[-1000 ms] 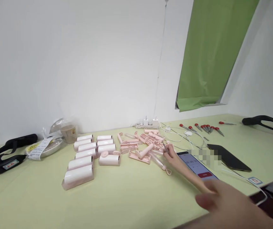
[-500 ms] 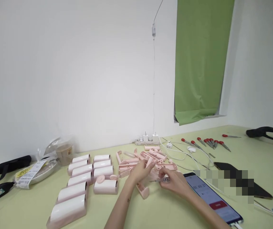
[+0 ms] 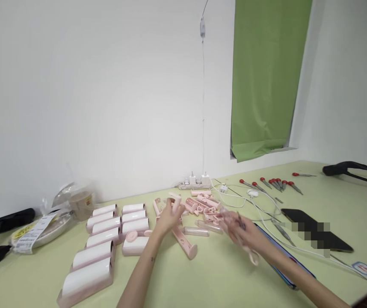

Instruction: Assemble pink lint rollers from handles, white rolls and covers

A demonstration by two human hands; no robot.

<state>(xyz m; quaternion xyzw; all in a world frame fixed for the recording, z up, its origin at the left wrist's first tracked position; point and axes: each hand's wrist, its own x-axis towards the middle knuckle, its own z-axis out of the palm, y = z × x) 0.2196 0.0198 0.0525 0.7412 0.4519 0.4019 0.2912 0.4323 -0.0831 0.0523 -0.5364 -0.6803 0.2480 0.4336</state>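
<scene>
The white label (image 3: 33, 236) on the wrapped package (image 3: 59, 224) carries print too small to read. Over the desk (image 3: 202, 280), the right hand (image 3: 241, 231) has its grip closed around a clear tube with a pink loop (image 3: 253, 257), long axis slanting, loop toward lower right; the left hand (image 3: 170, 215) pinches a pink piece (image 3: 176, 199), its direction too blurred to tell.

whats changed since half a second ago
The hands have moved apart: the left hand left, holding a pale pink plastic piece, the right hand right, with a blurred clear plastic piece with a pink loop now hanging below it. Two clear plastic tubes now show between them. The rows of white-topped pink plastic cases and red-tipped grey tools stayed put.
</scene>
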